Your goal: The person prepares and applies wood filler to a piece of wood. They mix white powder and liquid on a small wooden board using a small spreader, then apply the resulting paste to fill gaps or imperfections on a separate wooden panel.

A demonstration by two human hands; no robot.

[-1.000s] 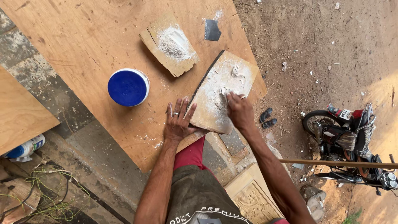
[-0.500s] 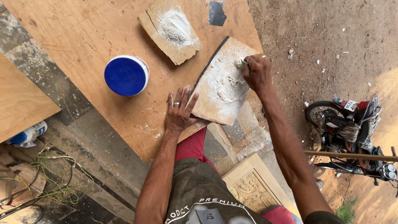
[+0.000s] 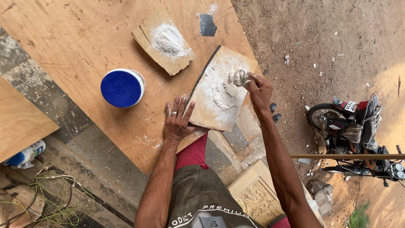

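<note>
A small wooden board dusted with white powder lies on a big plywood sheet. My left hand lies flat with spread fingers on the board's near left corner and the plywood beside it. My right hand grips a powder-caked wad and presses it on the board's far right part. A second scrap of wood farther away carries a heap of white powder. A blue-lidded white tub stands to the left of my left hand.
A dark metal scraper lies beyond the board. A carved wooden panel sits below near my legs. A motorcycle is parked on the dirt at right. A bottle and tangled wire lie at lower left.
My right hand has moved along the board, from its middle toward the far right edge, with the wad in it. My left hand has stayed on the board's near corner.
</note>
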